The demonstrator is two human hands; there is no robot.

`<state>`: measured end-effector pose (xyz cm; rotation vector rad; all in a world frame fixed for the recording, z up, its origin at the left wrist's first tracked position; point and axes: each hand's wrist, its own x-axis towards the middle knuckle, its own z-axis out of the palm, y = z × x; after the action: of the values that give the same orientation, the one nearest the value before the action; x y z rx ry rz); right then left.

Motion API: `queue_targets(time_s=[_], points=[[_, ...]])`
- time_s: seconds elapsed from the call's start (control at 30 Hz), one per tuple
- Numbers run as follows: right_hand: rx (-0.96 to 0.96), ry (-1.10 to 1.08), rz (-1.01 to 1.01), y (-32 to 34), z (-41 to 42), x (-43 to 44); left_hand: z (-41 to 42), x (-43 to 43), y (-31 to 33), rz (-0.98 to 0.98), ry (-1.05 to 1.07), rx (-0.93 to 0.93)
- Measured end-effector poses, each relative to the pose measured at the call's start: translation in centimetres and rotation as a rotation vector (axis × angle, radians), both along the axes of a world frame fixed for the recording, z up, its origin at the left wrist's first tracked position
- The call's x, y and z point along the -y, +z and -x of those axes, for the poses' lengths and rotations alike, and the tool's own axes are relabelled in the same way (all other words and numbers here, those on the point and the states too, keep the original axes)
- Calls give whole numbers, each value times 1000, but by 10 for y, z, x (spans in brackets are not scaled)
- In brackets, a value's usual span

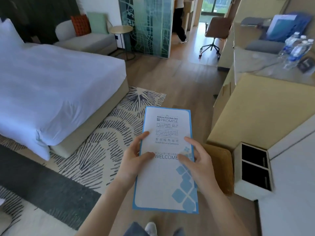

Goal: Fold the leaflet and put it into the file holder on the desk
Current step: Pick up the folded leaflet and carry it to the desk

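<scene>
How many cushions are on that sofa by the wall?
2: an orange cushion on the left and a pale green cushion right of it, both leaning on the sofa back. Others may be hidden.

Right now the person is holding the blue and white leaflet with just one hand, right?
Not quite. The head view shows both hands on the leaflet: the left hand grips its left edge and the right hand its right edge. It is blue and white.

Leaflet (166, 160): white w/ blue border, pale-blue petal tiles at lower right, dark lettering. Rug (95, 150): cream w/ dark dash strokes in swirls. Bed (51, 92) white, beige base. Cushions: orange grid (80, 25) & mint (98, 23). File holder (252, 169) white, black inside
</scene>
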<state>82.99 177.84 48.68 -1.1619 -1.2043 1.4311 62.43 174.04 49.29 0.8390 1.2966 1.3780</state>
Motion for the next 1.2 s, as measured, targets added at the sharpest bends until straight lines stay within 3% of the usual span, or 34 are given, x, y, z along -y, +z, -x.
queue_targets(time_s=[0.17,0.43,0.77,1.2], points=[[7,-55,-18,8,34,-111,33,-117,15,17,-52,-29],[40,-111,-37,-12,54,-322,52,-337,-12,45,-60,-26],[23,-147,-47,31,45,-610,51,-640,20,3,-176,-43],[75,-302,-46,9,37,-963,38,-1025,-7,-30,-283,-30]])
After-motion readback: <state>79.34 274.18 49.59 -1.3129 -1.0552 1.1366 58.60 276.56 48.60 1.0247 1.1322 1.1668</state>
